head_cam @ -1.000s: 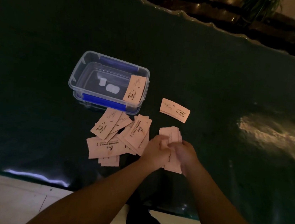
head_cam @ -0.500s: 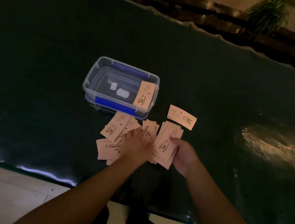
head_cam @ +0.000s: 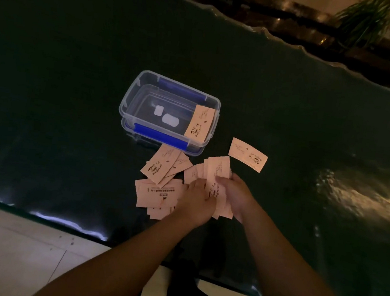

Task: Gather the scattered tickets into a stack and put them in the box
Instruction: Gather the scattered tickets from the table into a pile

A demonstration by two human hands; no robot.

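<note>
A clear plastic box with blue clips stands on the dark table cover. One pale ticket leans inside against its right wall. My right hand and my left hand together grip a bunch of tickets, fanned and uneven, just in front of the box. Loose tickets lie to the left of my hands, with a larger slip below them. A single ticket lies apart to the right of the box.
The dark glossy table cover spreads all around; its near edge runs just below my hands, with pale floor tiles beyond it. A wooden ledge with a plant lies past the far edge.
My left hand has come off the loose pile and joined my right hand on the bunch, which now stands more upright. A few tickets from the pile's right side are now in the bunch.
</note>
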